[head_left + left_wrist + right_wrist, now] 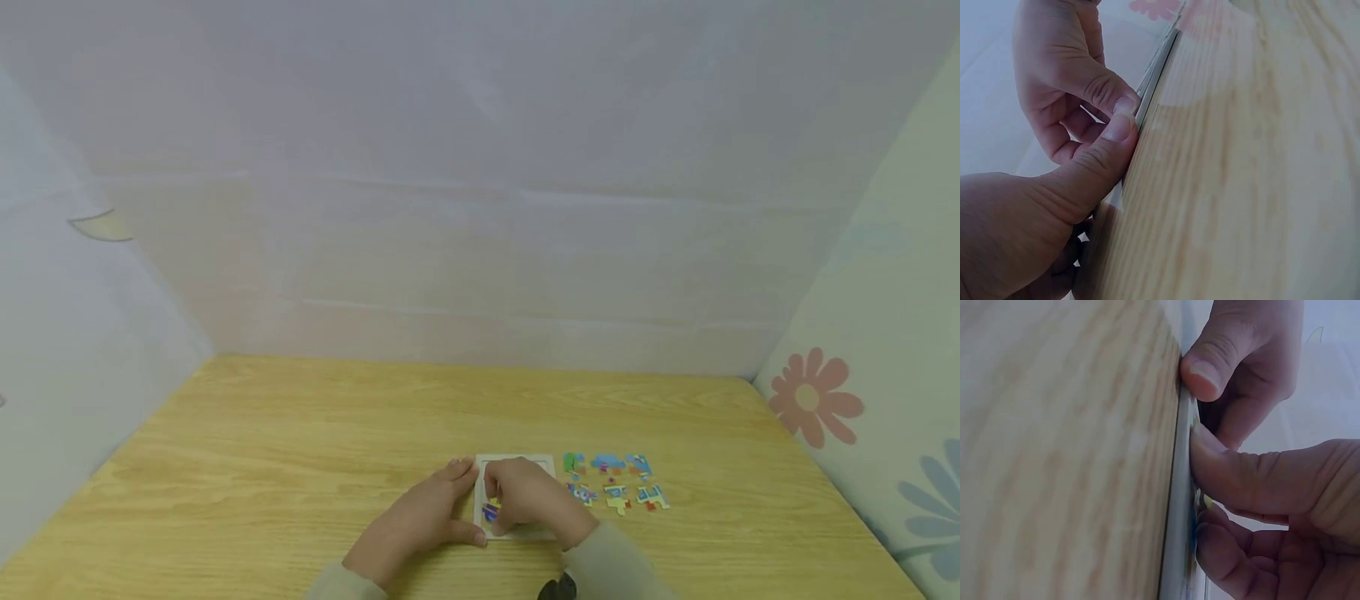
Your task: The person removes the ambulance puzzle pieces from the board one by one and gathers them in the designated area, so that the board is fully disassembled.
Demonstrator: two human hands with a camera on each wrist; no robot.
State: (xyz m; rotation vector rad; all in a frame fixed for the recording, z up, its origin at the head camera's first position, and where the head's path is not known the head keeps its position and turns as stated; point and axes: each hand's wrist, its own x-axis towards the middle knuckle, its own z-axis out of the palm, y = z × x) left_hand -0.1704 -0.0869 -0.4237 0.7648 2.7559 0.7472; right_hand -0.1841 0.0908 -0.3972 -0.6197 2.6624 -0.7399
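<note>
A square puzzle tray (546, 460) with a pale rim lies flat on the table. My left hand (427, 512) rests along its left side, fingers fairly straight near the upper corner and thumb at the lower corner. Over the tray, my right hand (528, 496) bends down with curled fingers. It pinches a purple and yellow puzzle piece (491, 511) at the tray's lower left, and the hand covers much of the tray's inside. In the right wrist view, the right thumb (1241, 478) sits against the rim, close to the left thumb (1207, 378).
Several loose puzzle pieces (617, 497) in bright colours lie in two rows just right of the tray. The wooden table (300, 433) reaches back to a pale cloth wall (480, 250). A flower-patterned side panel (862, 333) borders it on the right.
</note>
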